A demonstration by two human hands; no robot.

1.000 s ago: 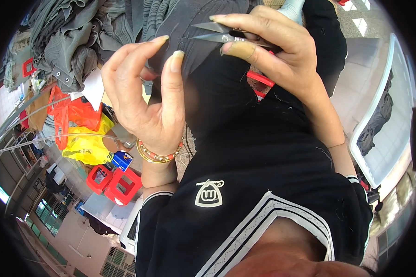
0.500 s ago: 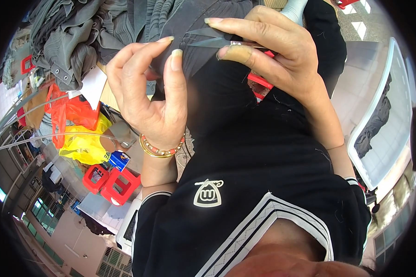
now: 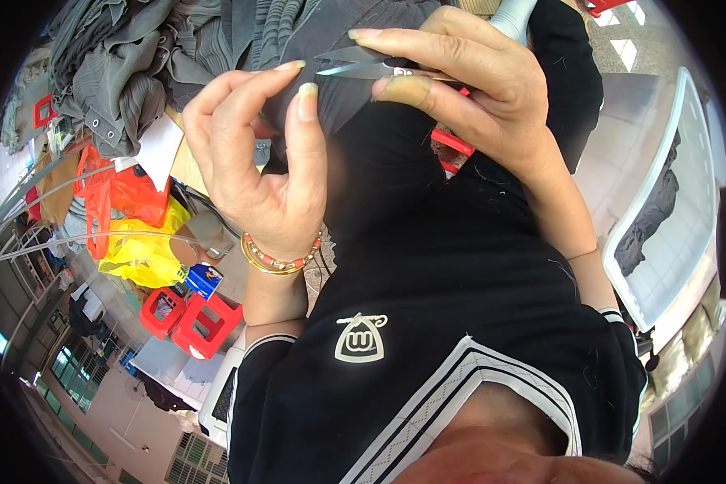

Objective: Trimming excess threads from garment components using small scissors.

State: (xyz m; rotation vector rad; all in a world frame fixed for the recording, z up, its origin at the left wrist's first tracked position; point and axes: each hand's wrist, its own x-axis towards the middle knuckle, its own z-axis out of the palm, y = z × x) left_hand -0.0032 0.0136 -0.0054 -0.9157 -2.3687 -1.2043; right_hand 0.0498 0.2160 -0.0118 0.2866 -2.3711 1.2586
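Note:
My right hand holds a pair of thread snips between thumb and fingers, blades pointing left and slightly apart. A tan covering wraps the tip of that thumb. The snips lie over dark grey cloth spread across my lap. My left hand, with bangles at the wrist, is curled at the cloth's edge. Its thumb and index fingertips are close together just left of the blade tips and seem to grip the cloth. Any thread between them is too fine to see.
A heap of grey ribbed garments lies at the far left. Below it are a red plastic bag, a yellow bag and red stools. At the right stands a white-rimmed tray holding dark cloth.
My right hand has shifted slightly left with the snips, bringing the blade tips nearer my left fingertips. The blades have drawn closer together. My left hand has barely moved.

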